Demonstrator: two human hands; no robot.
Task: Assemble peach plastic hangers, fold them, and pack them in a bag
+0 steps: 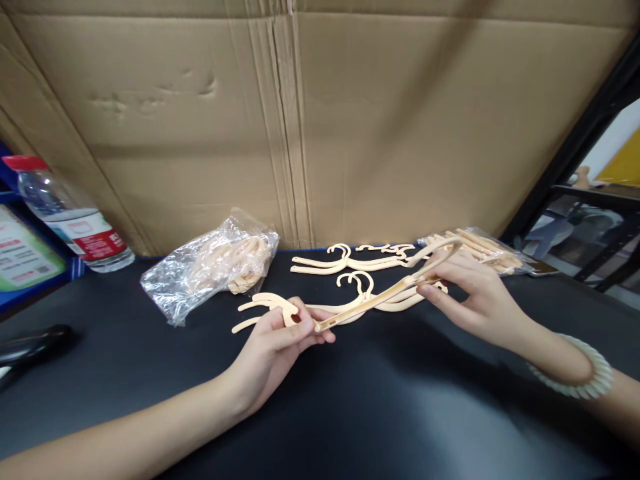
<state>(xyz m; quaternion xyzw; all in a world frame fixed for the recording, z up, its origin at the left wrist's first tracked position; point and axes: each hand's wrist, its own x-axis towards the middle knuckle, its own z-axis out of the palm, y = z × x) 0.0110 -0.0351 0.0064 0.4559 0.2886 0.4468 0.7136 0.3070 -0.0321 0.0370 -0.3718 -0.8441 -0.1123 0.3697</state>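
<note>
My left hand (280, 340) is closed, thumb and fingers pinching a short curved beige plastic hanger piece (275, 301). In my right hand (470, 293) is a long beige hanger arm (367, 308), gripped near its upper end. The arm slants down to the left, its hollow underside showing, and its lower end meets my left fingertips; whether the two pieces are joined I cannot tell. Behind it on the table lie hooked beige hangers (320, 265), one pair partly hidden by the arm. Smaller hook pieces (393, 249) rest farther back.
A clear bag (173, 283) of beige parts lies at the back left, and another bag (493, 250) of beige strips at the back right. A red-capped bottle (75, 217) stands at the left, above a black object (35, 347). Cardboard (425, 120) walls off the dark table's (350, 413) back.
</note>
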